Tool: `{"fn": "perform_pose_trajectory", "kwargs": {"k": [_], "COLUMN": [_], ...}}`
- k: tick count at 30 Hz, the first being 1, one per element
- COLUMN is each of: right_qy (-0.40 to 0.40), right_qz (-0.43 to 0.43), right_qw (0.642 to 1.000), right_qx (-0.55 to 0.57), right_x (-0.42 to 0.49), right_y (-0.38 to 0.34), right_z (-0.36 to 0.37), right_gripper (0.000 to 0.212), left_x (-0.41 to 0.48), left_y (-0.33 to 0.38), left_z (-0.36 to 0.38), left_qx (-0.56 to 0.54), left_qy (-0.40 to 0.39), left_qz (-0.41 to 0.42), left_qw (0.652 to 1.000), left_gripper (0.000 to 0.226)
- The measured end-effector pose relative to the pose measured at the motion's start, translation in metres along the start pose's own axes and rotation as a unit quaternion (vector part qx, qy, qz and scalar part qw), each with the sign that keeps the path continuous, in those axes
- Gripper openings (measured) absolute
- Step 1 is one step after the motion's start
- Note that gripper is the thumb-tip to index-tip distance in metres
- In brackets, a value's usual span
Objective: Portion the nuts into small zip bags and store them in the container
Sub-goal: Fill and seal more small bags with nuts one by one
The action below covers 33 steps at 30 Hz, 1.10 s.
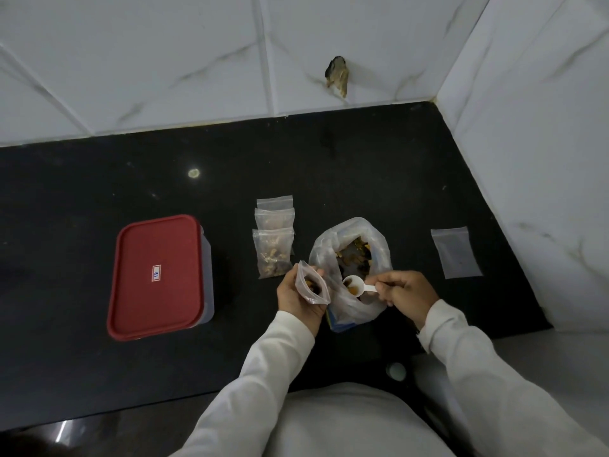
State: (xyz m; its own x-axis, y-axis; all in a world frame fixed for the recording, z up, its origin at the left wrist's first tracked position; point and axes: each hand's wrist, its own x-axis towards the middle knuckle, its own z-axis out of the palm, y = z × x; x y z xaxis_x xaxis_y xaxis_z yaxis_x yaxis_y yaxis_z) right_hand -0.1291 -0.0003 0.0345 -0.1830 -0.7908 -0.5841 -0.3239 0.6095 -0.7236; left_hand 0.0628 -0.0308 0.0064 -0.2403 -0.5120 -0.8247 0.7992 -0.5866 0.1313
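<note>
The left hand (296,298) grips a zip bag (313,285), fingers curled round its side. The bag's mouth gapes toward the right, and a few dark nuts lie inside. The right hand (407,293) pinches the handle of a white spoon (357,285). The spoon's bowl (with a small load in it) hangs over the open big bag (351,311), just beside the zip bag. More nuts (354,255) show deep in the big bag, which stands on the black counter (99,192). Three filled bags (273,249) lie overlapping just behind the left hand. An empty bag (456,252) lies flat, well off to the right. The container (207,278) sits to the left, its red lid (158,278) on.
</note>
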Motion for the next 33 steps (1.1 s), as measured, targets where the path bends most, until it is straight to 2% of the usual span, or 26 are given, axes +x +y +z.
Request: {"fn": "perform_pose_trajectory", "kwargs": {"k": [7,11,16,20,25,27,33], "right_qy": [0.045,0.042,0.034,0.037,0.083,0.107,0.175], "right_qz": [-0.004,-0.093,-0.199,-0.243,-0.313,-0.349,-0.459], "right_qw": [0.996,0.986,0.975,0.969,0.945,0.928,0.846], "right_qx": [0.078,0.134,0.090,0.035,-0.040,-0.074,-0.208], "right_x": [-0.022,-0.055,-0.075,-0.075,-0.072,-0.071,-0.061], "right_y": [-0.009,-0.041,-0.067,-0.072,-0.072,-0.071,-0.060], "right_z": [-0.018,-0.017,0.009,0.019,0.026,0.029,0.043], "right_gripper": [0.025,0.023,0.022,0.021,0.018,0.017,0.013], "left_x": [-0.015,-0.019,-0.019,-0.018,-0.016,-0.014,-0.013], "left_y": [0.005,0.007,0.009,0.010,0.012,0.013,0.016], "left_z": [0.008,0.011,0.012,0.011,0.007,0.004,0.003], "left_qx": [0.006,0.008,0.016,0.039,0.051,0.054,0.058], "left_qy": [-0.003,0.001,0.009,0.011,0.011,0.010,0.024], "left_qz": [-0.010,-0.010,-0.007,0.007,0.015,0.017,0.019], "left_qw": [1.000,1.000,1.000,0.999,0.999,0.998,0.998], "left_gripper": [0.027,0.029,0.028,0.030,0.031,0.032,0.042]}}
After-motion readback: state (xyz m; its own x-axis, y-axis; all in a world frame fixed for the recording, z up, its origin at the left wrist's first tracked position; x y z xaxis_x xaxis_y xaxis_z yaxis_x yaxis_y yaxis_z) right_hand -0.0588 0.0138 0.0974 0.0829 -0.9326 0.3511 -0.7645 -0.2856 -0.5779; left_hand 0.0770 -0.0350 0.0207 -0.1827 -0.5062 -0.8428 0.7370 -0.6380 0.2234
